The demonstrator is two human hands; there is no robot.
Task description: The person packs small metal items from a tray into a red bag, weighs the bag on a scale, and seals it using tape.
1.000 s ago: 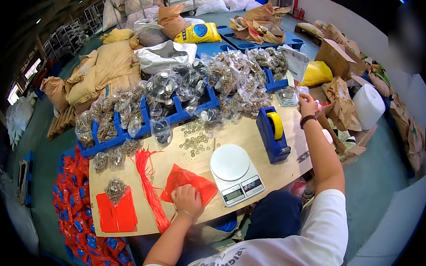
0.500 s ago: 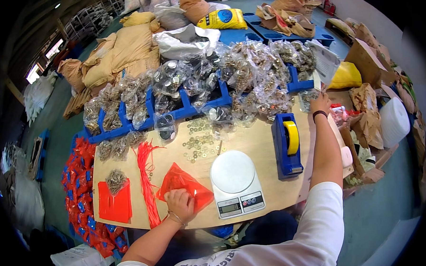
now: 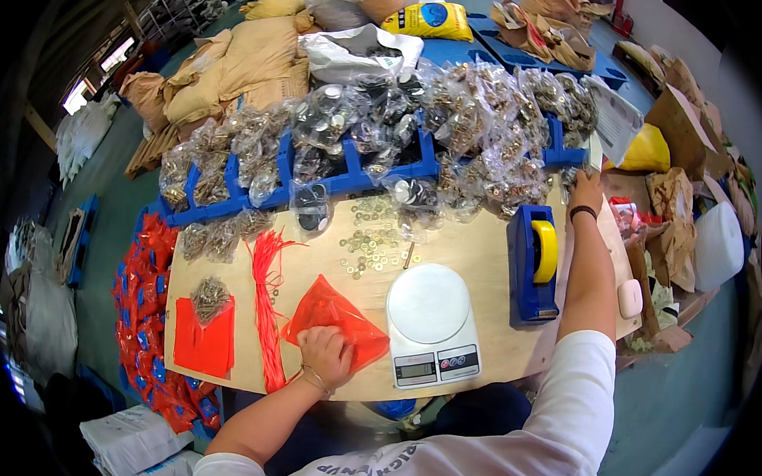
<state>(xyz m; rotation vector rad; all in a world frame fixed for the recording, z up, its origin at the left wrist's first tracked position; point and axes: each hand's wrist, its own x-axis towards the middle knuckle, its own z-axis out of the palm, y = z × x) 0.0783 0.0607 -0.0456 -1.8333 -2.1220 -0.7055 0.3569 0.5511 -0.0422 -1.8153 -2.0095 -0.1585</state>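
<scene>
Left hand [image 3: 326,356] down on the red plastic bag [image 3: 331,308], folks: we saw its fingers bent and close together, though whether they pinched the film we couldn't tell! That bag lay on the worktable [image 3: 487,251], between the red strips [image 3: 269,305] and the white scale [image 3: 429,304]. Over on the far side, our right hand [image 3: 585,194] reached beside the blue bins' end, fingertips hidden, grip unclear. And the print? We spotted a screen and marked buttons on the scale, tiny lines on a white sheet [image 3: 616,116], a blue emblem on the yellow sack [image 3: 429,21], curved lettering across our white shirt [image 3: 473,463].
</scene>
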